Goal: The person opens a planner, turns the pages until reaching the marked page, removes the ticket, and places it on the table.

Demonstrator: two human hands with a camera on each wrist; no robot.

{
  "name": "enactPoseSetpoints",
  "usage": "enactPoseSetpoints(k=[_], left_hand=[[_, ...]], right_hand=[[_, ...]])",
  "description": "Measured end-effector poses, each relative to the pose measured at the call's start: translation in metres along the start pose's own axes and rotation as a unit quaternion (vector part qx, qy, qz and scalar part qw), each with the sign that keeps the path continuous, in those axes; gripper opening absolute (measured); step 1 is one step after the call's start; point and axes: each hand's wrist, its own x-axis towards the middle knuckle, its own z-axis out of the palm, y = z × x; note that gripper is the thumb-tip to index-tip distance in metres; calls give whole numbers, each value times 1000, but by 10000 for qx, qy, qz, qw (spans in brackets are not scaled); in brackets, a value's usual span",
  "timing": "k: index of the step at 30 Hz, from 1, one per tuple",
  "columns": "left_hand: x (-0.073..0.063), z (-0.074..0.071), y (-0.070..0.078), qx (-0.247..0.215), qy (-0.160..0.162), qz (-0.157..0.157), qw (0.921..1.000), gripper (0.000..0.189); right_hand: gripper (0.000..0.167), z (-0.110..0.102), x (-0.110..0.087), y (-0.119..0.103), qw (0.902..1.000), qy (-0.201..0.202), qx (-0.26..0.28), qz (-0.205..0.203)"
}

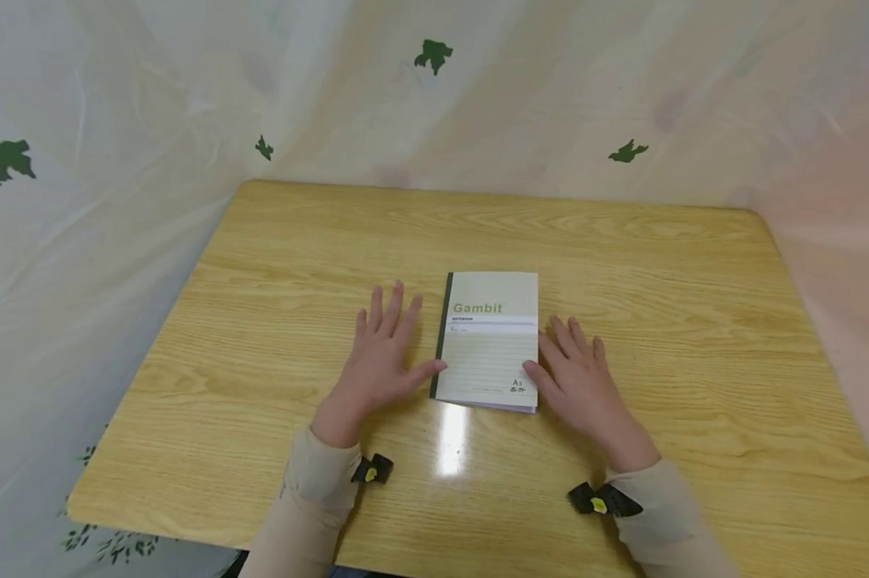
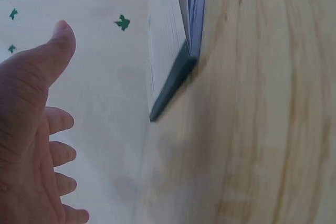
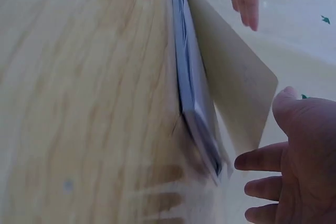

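Note:
A notebook with a pale cover, a dark spine on its left and the word Gambit lies on the wooden table. In the right wrist view its front cover stands lifted at an angle from the page block. The left hand is spread beside the spine, thumb toward its lower part, holding nothing. The dark spine shows apart from that thumb in the left wrist view. On the other side, the right hand has its fingers extended at the notebook's right edge, its thumb overlapping the lower right corner in the head view.
The wooden table extends around the notebook on all sides. A pale curtain with green bird shapes hangs behind and beside it. Dark straps with yellow marks sit at both sleeve cuffs.

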Motion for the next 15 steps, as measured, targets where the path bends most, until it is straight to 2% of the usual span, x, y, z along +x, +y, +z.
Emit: enactPoseSetpoints(k=[4, 7, 10, 12, 15], left_hand=[[-3, -4, 14, -432, 446, 728, 9954, 75], [-7, -11, 29, -864, 524, 1223, 9873, 51], [-14, -21, 47, -1267, 150, 1619, 9785, 31], [-19, -26, 59, -1367, -334, 1850, 9726, 26], [-26, -30, 76, -1226, -1073, 2134, 9633, 30]], right_hand=[[53, -2, 3, -8, 9986, 391, 250, -271], [51, -5, 6, -17, 9941, 728, 590, -549], [51, -9, 10, -29, 9874, 956, 947, -835], [51, -9, 14, -35, 9833, 1069, 1081, -1004], [58, -8, 19, -42, 9792, 1178, 1157, -1181]])
